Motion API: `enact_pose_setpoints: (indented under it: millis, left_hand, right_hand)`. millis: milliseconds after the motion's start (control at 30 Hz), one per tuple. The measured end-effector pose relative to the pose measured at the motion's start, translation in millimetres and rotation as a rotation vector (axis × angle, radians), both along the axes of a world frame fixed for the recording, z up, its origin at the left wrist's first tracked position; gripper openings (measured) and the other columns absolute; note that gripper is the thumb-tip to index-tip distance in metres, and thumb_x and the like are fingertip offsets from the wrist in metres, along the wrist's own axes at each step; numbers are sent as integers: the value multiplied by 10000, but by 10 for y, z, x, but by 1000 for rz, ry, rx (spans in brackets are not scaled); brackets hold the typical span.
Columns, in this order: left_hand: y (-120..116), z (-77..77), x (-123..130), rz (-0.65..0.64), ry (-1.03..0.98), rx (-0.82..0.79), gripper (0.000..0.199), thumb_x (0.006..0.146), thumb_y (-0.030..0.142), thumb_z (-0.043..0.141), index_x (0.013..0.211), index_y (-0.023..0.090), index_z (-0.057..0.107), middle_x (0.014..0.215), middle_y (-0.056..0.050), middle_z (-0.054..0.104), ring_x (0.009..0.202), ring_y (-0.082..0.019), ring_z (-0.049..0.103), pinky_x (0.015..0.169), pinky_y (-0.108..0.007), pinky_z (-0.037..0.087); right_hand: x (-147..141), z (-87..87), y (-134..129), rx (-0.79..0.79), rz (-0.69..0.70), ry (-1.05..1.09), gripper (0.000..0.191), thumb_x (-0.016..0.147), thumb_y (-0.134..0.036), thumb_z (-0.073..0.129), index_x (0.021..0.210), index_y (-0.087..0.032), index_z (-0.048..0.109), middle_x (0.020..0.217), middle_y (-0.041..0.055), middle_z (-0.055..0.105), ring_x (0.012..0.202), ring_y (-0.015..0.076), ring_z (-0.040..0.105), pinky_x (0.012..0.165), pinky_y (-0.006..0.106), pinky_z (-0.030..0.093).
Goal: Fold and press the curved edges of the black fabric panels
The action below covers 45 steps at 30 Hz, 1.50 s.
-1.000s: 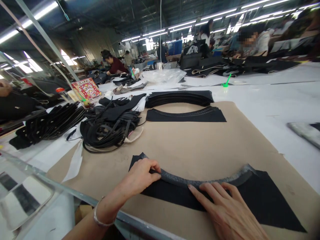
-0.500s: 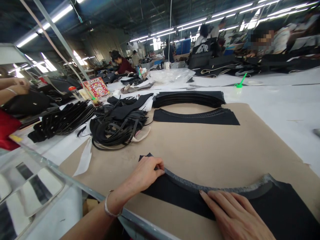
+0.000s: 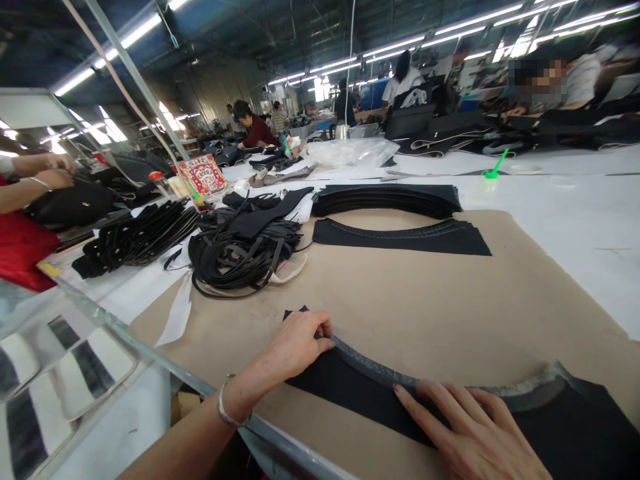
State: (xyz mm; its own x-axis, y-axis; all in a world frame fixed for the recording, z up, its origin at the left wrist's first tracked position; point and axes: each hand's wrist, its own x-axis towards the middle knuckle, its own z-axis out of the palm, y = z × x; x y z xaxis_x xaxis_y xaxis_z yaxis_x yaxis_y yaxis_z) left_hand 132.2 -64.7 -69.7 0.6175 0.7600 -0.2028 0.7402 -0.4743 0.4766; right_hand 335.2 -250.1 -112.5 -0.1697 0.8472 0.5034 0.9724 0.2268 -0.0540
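Note:
A black fabric panel [image 3: 360,395] with a concave curved edge lies on brown paper in front of me. A grey, worn-looking strip runs along that curve, and its right end looks whitish and frayed. My left hand [image 3: 303,340], with a bangle on the wrist, pinches the curved edge near the panel's left end between thumb and curled fingers. Flat on the middle of the panel rests my right hand [image 3: 465,427], its fingers stretched out and the index fingertip just below the strip. Part of the panel is hidden beneath both hands.
Beyond lie a single black curved panel [image 3: 400,237] and a stack of similar panels [image 3: 387,200]. Black strips [image 3: 240,260] are heaped to the left. The metal table edge [image 3: 280,440] runs close to my left forearm. Co-workers sit further back, one in red [image 3: 25,247] at left.
The whole view has shifted slightly to the right. My left hand keeps its pinch on the edge, while my right hand's fingers have slid a little left along the panel.

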Motion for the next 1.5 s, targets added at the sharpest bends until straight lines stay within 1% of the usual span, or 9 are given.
enact_pose_setpoints:
  millis: [167, 333, 500, 633, 833, 967, 1167, 1233, 1500]
  left_hand:
    - [31, -2, 8, 6, -5, 4, 129, 721, 265, 717, 810, 222, 634, 836, 19, 674, 793, -172, 602, 645, -245, 379]
    - [18, 31, 28, -2, -6, 11, 152, 714, 263, 723, 821, 229, 621, 804, 31, 664, 756, -163, 594, 611, -241, 365]
    - [-16, 24, 16, 15, -1, 32, 151, 719, 255, 724, 823, 223, 619, 808, 23, 670, 781, -173, 602, 652, -256, 379]
    - [-30, 41, -24, 33, 8, 22, 146, 731, 257, 708, 845, 220, 626, 834, 14, 676, 789, -177, 604, 658, -259, 387]
    - [-18, 135, -23, 19, 24, -5, 59, 741, 233, 676, 733, 197, 631, 740, 12, 659, 722, -163, 585, 615, -251, 358]
    - [27, 156, -32, 12, 16, -40, 63, 721, 235, 678, 749, 189, 646, 728, 11, 644, 704, -155, 567, 595, -246, 340]
    - [123, 146, -48, -103, -33, -267, 147, 751, 305, 642, 757, 159, 628, 663, 35, 597, 645, -115, 540, 561, -198, 372]
    - [129, 154, -42, -124, -47, -305, 147, 770, 300, 616, 771, 153, 614, 665, 41, 580, 646, -106, 527, 565, -187, 377]
    - [34, 245, -38, -94, 11, -166, 105, 779, 254, 590, 712, 175, 575, 688, 36, 569, 670, -123, 505, 585, -226, 332]
  right_hand:
    - [-80, 51, 114, 19, 54, -16, 508, 586, -62, 445, 998, -267, 658, 968, -17, 678, 828, 175, 560, 758, 347, 355]
    - [-335, 110, 281, 8, 99, -39, 535, 615, -78, 491, 1116, -210, 625, 997, 3, 660, 840, 182, 540, 758, 340, 364]
    - [-483, 11, 394, -19, 85, -26, 476, 651, -69, 553, 1114, -154, 623, 944, 18, 638, 826, 178, 528, 756, 324, 382]
    - [-485, -62, 395, -46, 90, -31, 466, 663, -53, 552, 1120, -119, 619, 1000, 45, 640, 879, 184, 534, 802, 332, 385]
    - [-472, -60, 401, -131, 85, -20, 459, 691, -55, 555, 1140, -137, 606, 1033, 49, 639, 893, 188, 545, 821, 358, 376]
    - [-466, -15, 422, -156, 83, 51, 422, 702, -48, 568, 1099, -180, 619, 1012, 22, 638, 875, 172, 552, 821, 342, 364]
    - [-447, 29, 421, -140, 96, 89, 414, 696, -22, 549, 1069, -187, 620, 971, 14, 632, 856, 161, 553, 809, 331, 341]
    - [-440, 28, 417, -139, 100, 94, 401, 704, -26, 548, 1065, -185, 621, 961, 14, 629, 850, 159, 552, 806, 330, 338]
    - [-419, 7, 399, -192, 106, 111, 410, 729, -28, 545, 1096, -196, 611, 999, 13, 623, 887, 163, 552, 831, 337, 328]
